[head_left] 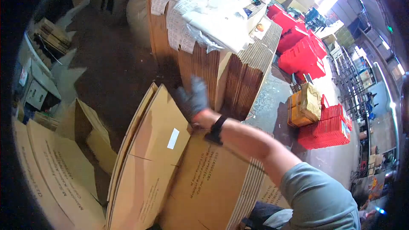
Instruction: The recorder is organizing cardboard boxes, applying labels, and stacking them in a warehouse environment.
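Observation:
My right hand (194,99), in a grey glove, reaches over a row of flattened cardboard boxes. Its fingers are spread, slightly blurred, and nothing shows in them. Just beside and below it stands a flattened box (155,145) with a small white label (173,139), tilted and apart from the pile on its right. That pile of flat cardboard boxes (200,187) carries dark print and stands on edge below my forearm. A dark wristband (216,130) sits on my right wrist. Whether the glove touches the cardboard, I cannot tell. My left hand is out of view.
Ahead rises a tall stack of flattened cartons (200,72), topped by white plastic sheeting (217,23) and printed papers. Red bundles (300,51) and a taped carton (305,104) stand to the right. More printed cardboard (59,174) leans at the left.

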Motion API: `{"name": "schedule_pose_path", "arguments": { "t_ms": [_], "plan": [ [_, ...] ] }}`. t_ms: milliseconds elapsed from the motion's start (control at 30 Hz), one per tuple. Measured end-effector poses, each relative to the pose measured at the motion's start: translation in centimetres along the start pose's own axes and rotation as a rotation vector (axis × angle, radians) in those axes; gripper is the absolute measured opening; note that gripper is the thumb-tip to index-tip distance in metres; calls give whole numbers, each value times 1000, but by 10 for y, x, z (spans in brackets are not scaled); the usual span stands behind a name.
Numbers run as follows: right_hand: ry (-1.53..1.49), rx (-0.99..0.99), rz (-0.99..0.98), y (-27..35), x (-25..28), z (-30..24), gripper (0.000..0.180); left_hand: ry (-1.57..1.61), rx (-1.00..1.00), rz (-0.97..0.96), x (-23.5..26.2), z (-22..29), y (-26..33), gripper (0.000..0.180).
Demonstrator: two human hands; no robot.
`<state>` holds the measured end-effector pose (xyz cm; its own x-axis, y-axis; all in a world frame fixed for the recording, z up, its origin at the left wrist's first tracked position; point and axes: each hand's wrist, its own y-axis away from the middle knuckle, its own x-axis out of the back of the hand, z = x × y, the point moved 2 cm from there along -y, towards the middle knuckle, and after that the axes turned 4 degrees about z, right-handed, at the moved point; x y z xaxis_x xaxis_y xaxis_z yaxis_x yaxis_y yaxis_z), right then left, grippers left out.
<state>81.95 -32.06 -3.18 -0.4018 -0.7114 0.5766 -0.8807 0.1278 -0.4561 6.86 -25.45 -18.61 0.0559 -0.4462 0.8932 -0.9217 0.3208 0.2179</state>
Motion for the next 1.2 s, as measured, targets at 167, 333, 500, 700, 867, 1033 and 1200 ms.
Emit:
{"name": "schedule_pose_path", "arguments": {
  "t_ms": [167,333,500,700,867,1033,1200],
  "plan": [
    [407,-618,444,-190,107,158,93,1143,367,-392,6,-13,-17,68],
    [467,-533,224,-271,132,218,93,1259,508,-523,59,-49,-58,59],
    [406,-545,156,-325,140,263,82,1283,382,-602,57,-45,-67,56],
    [276,-865,158,-299,117,213,72,1263,327,-751,53,-54,-55,53],
    [649,-661,597,-308,117,206,34,1285,210,-823,44,-56,-52,51],
    [344,-428,635,-303,136,221,20,1333,271,-721,38,-65,-59,52],
    [-36,-323,690,-267,176,213,21,1423,541,-302,53,-102,-95,59]
  ]
}}
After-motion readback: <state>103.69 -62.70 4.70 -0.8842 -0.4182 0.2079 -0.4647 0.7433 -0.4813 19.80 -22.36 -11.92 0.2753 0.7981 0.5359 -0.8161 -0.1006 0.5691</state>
